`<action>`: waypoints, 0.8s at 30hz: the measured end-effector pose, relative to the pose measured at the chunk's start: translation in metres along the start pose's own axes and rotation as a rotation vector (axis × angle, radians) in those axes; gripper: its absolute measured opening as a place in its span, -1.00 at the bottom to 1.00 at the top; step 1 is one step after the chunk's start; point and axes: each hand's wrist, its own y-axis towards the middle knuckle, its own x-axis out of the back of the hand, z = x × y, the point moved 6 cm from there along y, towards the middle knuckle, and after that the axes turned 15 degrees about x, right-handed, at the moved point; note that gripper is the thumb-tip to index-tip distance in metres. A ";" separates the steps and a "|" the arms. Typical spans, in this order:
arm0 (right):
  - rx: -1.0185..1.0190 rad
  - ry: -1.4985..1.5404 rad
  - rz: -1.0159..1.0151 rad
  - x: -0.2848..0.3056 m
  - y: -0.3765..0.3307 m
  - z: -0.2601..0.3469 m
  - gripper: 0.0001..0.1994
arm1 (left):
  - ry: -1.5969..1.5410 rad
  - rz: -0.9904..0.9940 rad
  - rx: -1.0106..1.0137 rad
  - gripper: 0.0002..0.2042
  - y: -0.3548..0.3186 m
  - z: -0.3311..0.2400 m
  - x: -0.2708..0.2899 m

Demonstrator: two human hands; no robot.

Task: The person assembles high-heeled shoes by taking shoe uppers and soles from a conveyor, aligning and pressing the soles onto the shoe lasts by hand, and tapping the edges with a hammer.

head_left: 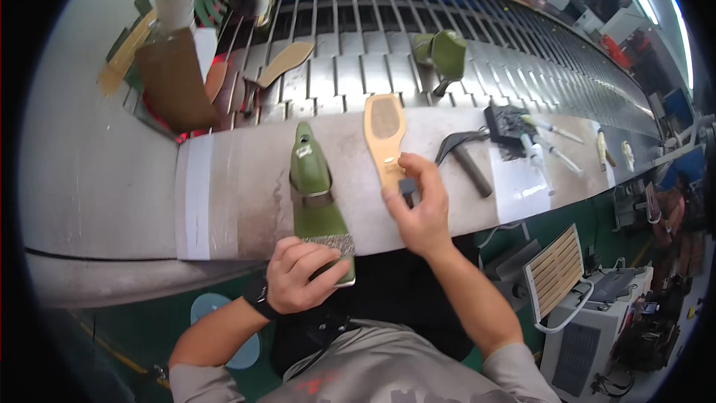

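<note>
A green shoe last [313,168] lies lengthwise on the near part of the worktable, its end with a hole pointing away from me. A glittery strap [332,242] crosses its nearer part. My left hand [302,276] wraps its fingers round this near end at the table's edge. To the right, a tan shoe sole [385,121] with a darker textured patch lies with its wide end away from me. My right hand [424,205] pinches its narrow end, where a dark heel piece [407,187] sticks up between thumb and fingers.
Right of the sole lies a hammer [471,168] with a curved dark head. Beyond it are a black box [509,125] and several brushes [556,153]. Another green last [449,54] and another tan sole [287,61] rest on the slatted metal conveyor [343,67]. Cardboard [173,86] stands at left.
</note>
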 end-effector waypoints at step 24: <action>-0.699 0.758 0.067 0.033 -0.106 0.041 -0.75 | -1.316 0.125 0.672 -0.55 0.149 0.026 0.052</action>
